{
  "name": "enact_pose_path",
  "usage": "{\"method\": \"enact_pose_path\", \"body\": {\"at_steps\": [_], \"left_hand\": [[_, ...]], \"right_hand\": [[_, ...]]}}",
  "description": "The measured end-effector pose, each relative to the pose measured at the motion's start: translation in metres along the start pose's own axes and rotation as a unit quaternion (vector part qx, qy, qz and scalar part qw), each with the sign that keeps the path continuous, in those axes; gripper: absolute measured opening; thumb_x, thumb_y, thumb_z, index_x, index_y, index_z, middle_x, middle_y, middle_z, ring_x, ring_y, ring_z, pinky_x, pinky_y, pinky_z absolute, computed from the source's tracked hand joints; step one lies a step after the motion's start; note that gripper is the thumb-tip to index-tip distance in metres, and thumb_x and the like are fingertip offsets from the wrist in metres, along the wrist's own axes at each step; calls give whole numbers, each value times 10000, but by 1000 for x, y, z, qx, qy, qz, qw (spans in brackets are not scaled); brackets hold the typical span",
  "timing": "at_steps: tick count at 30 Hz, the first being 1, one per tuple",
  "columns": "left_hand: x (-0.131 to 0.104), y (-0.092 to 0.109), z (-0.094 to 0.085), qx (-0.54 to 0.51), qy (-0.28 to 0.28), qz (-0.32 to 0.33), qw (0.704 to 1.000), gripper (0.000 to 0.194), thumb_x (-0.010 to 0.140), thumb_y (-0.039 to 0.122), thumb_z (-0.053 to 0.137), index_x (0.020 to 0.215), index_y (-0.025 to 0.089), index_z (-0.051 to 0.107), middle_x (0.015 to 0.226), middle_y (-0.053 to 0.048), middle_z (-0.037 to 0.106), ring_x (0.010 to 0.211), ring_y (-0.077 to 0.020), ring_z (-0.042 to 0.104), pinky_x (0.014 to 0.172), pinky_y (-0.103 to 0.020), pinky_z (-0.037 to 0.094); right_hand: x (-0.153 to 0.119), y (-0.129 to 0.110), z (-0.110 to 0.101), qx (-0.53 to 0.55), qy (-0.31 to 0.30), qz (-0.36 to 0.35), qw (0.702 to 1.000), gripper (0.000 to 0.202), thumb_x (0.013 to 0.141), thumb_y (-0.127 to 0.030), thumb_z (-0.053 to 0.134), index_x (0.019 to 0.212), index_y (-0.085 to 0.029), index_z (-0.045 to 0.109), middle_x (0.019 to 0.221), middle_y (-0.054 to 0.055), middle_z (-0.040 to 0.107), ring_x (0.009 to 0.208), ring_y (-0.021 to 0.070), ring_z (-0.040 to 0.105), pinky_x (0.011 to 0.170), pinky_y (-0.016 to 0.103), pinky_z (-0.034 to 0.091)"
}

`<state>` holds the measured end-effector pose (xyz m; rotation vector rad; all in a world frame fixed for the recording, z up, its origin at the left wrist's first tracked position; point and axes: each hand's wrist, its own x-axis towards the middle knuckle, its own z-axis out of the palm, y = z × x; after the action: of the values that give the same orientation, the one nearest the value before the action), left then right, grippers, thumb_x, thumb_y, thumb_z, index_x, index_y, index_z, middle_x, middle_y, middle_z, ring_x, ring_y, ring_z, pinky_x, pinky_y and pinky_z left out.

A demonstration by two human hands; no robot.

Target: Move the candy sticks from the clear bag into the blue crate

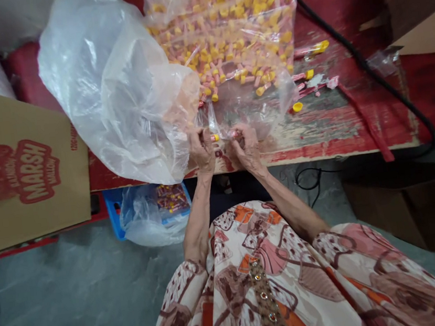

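Note:
At the table's front edge, my left hand is closed around a small pink tube with a yellow cap, the cap pointing right. My right hand is beside it, fingers pinched on something small and pinkish, mostly hidden by the fingers. Just beyond both hands lies a clear plastic bag with many yellow-capped pink tubes in it. A large translucent plastic bag bulges to the left, its lower edge next to my left hand.
A printed cardboard box stands at left. Below the table is a blue crate with bagged tubes. Loose tubes, a yellow cap, a red strip and a black cable lie right. Another box is on the floor.

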<state>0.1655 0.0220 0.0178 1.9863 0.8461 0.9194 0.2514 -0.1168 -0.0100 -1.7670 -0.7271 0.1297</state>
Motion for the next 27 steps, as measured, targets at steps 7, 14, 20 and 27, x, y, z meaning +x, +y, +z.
{"method": "enact_pose_path", "body": {"at_steps": [7,14,20,27], "left_hand": [[-1,-4,5,76,-43,53,995,402,1126,625,571,1167,247,700,1137,-120,749,1088,-274,742,1056,-438,609],[11,3,25,69,-115,113,984,232,1106,491,669,1153,265,692,1140,-111,731,1139,-303,721,1099,-504,585],[15,10,31,33,-145,122,981,301,1121,496,653,1299,254,647,1281,-134,716,986,-254,726,983,-458,624],[10,-3,34,11,-175,89,981,392,1081,610,667,1239,252,683,1184,-136,758,1051,-295,730,1063,-534,612]], "right_hand": [[9,3,-3,-40,1,28,999,286,1110,-432,574,1278,-272,741,1277,135,737,1260,325,652,1203,613,510],[24,11,-16,-32,-23,21,999,357,1155,-519,511,1295,-270,724,1344,142,731,1294,336,660,1181,592,522],[26,10,-21,-59,18,2,998,318,1168,-468,485,1257,-268,715,1308,130,719,1279,312,636,1201,546,506],[20,20,-20,-79,-29,33,996,261,1130,-477,589,1210,-263,716,1241,128,749,1222,337,652,1174,584,499]]}}
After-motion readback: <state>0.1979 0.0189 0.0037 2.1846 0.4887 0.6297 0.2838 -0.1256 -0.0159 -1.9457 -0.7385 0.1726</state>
